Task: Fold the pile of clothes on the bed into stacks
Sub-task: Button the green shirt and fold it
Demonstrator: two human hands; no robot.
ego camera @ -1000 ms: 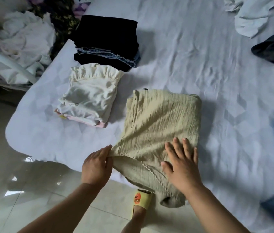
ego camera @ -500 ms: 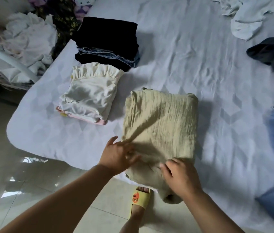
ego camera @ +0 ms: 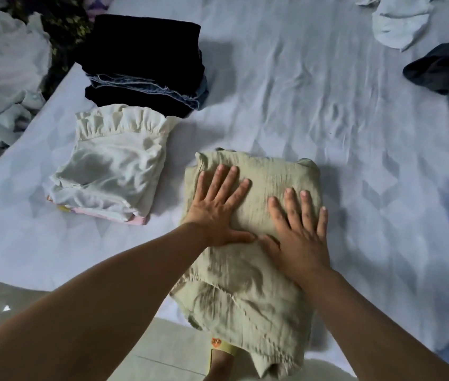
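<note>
Head view: a beige crinkled garment (ego camera: 248, 287), partly folded, lies at the near edge of the bed (ego camera: 328, 105), its lower end hanging over. The left hand (ego camera: 218, 207) and right hand (ego camera: 300, 232) press it flat, fingers straight and spread. The fabric appears light, soft and limp, though blur obscures its hem; best taken at the folded edges.

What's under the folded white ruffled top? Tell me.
Under the white ruffled top, a pink garment edge peeks out at the near side. The rest of it is covered.
</note>
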